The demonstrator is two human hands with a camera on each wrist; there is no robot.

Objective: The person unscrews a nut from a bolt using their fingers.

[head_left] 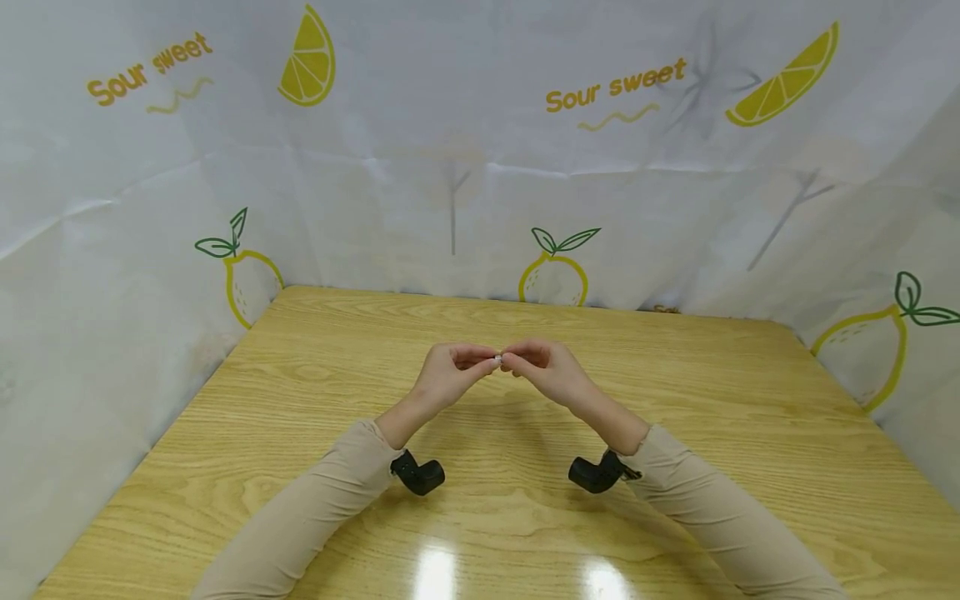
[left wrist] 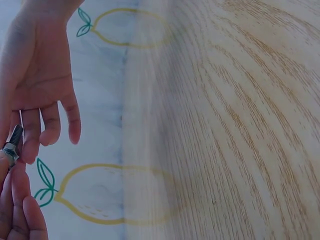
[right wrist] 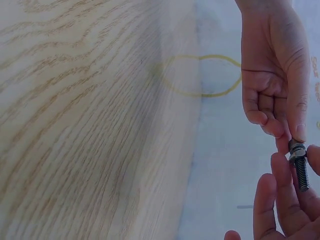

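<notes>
Over the middle of the table, both hands meet fingertip to fingertip around a small metal bolt (right wrist: 302,175). My right hand (head_left: 558,377) pinches its head end between thumb and fingers. A nut (right wrist: 298,154) sits on the bolt close to the head, with what look like washers beside it. The fingertips of my left hand (head_left: 442,379) hold the bolt at the nut, thumb on one side and fingers on the other. In the left wrist view the threaded shank (left wrist: 17,133) points toward the left palm. Fingertips partly cover the bolt's head.
Below the hands lies a wood-grain table (head_left: 480,517). A white cloth (head_left: 420,200) printed with lemons hangs behind it and along both sides. Black wrist mounts (head_left: 420,475) are strapped at both sleeve cuffs.
</notes>
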